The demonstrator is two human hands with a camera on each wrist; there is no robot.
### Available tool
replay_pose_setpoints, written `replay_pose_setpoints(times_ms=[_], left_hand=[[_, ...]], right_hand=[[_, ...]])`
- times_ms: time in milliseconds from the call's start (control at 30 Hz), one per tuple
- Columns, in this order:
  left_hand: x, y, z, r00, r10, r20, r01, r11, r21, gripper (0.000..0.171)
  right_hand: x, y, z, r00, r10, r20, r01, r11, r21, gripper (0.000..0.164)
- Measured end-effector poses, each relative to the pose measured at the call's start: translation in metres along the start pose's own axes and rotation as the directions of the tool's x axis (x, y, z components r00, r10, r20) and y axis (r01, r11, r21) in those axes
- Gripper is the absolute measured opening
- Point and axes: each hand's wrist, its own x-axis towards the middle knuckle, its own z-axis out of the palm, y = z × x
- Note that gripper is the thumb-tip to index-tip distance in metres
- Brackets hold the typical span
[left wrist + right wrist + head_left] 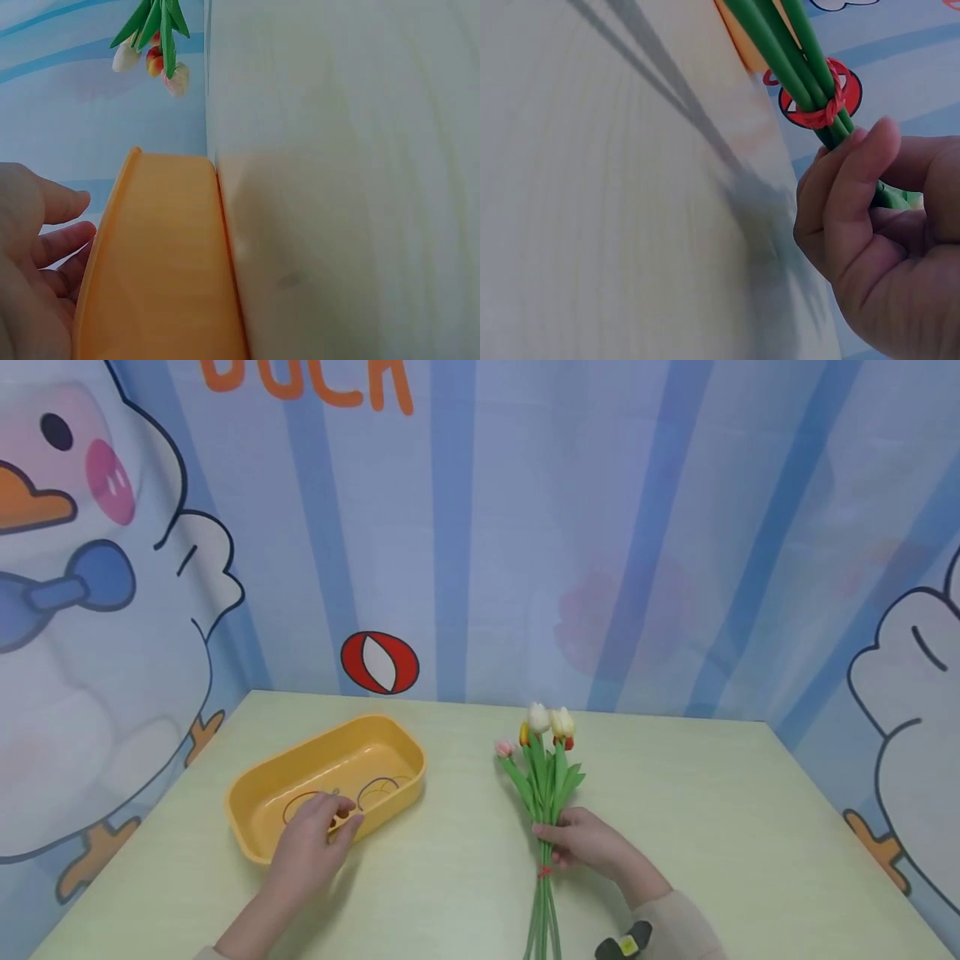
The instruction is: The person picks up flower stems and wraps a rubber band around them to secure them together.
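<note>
In the head view my right hand (588, 842) grips a bunch of artificial tulips (553, 777) by the green stems, just below the leaves. The blooms are white, yellow, pink and red-orange. A red elastic band (834, 109) is wound round the stems beside that hand, as the right wrist view shows. My left hand (313, 843) hovers at the near side of the yellow tray (393, 811), its fingertips over the inside and the thumb apart from them. Nothing shows between its fingers. Thin loops, one red and one purple (378, 778), lie in the tray, partly hidden by the hand.
The pale table (675, 793) runs back to a blue striped cloth backdrop (510, 568) with cartoon ducks at both sides. The tray stands at the left of the table, the tulips to the right of its middle.
</note>
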Motion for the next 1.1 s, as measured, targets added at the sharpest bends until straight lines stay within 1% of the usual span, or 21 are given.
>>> replay_pose_setpoints(times_ms=[233, 367, 433, 633, 800, 967, 1100], left_hand=[[0.0008, 0.0003, 0.0033, 1.000, 0.005, 0.011, -0.006, 1.000, 0.023, 0.012], [0.0005, 0.0018, 0.0032, 1.000, 0.010, 0.020, -0.011, 1.000, 0.026, 0.011], [0.0005, 0.0022, 0.0034, 1.000, 0.003, 0.028, -0.004, 1.000, 0.030, 0.012], [0.0015, 0.0020, 0.0048, 0.999, -0.026, 0.045, 0.025, 0.999, 0.031, 0.013], [0.0016, 0.0019, 0.0049, 0.999, -0.021, 0.044, 0.019, 0.999, 0.034, 0.012], [0.0025, 0.0021, 0.0060, 0.999, -0.021, 0.047, 0.019, 0.999, 0.032, 0.012], [0.0032, 0.0015, 0.0070, 0.998, -0.030, 0.055, 0.028, 0.999, 0.028, 0.012]], right_hand=[[0.0046, 0.0032, -0.0007, 0.998, 0.052, -0.033, -0.051, 0.998, 0.036, 0.021], [0.0059, 0.0058, -0.0017, 0.998, 0.061, -0.033, -0.060, 0.997, 0.040, 0.021], [0.0069, 0.0068, -0.0020, 0.997, 0.069, -0.036, -0.068, 0.997, 0.043, 0.021], [0.0088, 0.0086, -0.0024, 0.989, 0.107, -0.099, -0.105, 0.994, 0.030, 0.020], [0.0092, 0.0084, -0.0015, 0.977, 0.139, -0.161, -0.136, 0.990, 0.024, 0.018], [0.0073, 0.0065, -0.0002, 0.961, 0.158, -0.229, -0.169, 0.985, -0.032, 0.019], [0.0053, 0.0047, 0.0005, 0.950, 0.142, -0.279, -0.187, 0.972, -0.140, 0.022]])
